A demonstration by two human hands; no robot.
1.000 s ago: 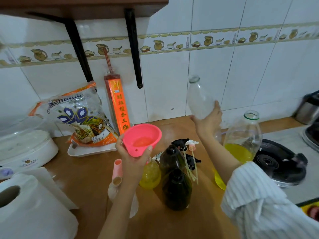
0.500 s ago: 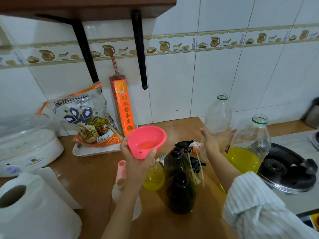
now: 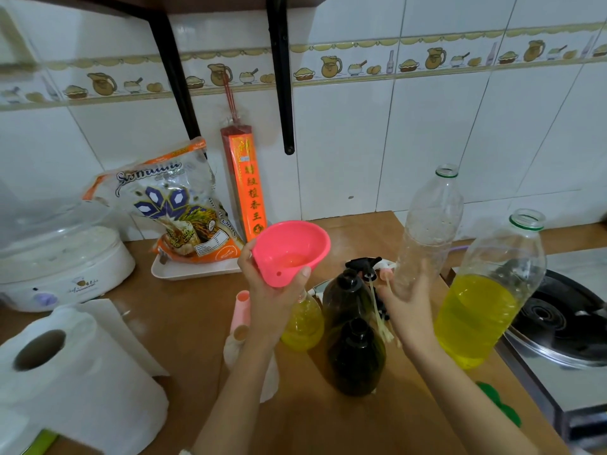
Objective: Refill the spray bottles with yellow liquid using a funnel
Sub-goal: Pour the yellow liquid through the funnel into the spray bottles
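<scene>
The clear plastic jug [image 3: 486,303] at 3 o'clock is half full of yellow liquid; a small round bottle [image 3: 303,323] at centre holds some too. The left hand [image 3: 274,290] grips the glossy pink funnel [image 3: 290,251]. The right hand [image 3: 405,307] clasps an empty ribbed bottle [image 3: 427,231], now upright and lowered to the table [image 3: 184,323].

White tiled wall [image 3: 345,152], wooden counter [image 3: 184,323]

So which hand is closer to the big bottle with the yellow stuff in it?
Right. The right hand holds the empty bottle just beside the big bottle; the left hand holds the pink funnel farther left.
</scene>
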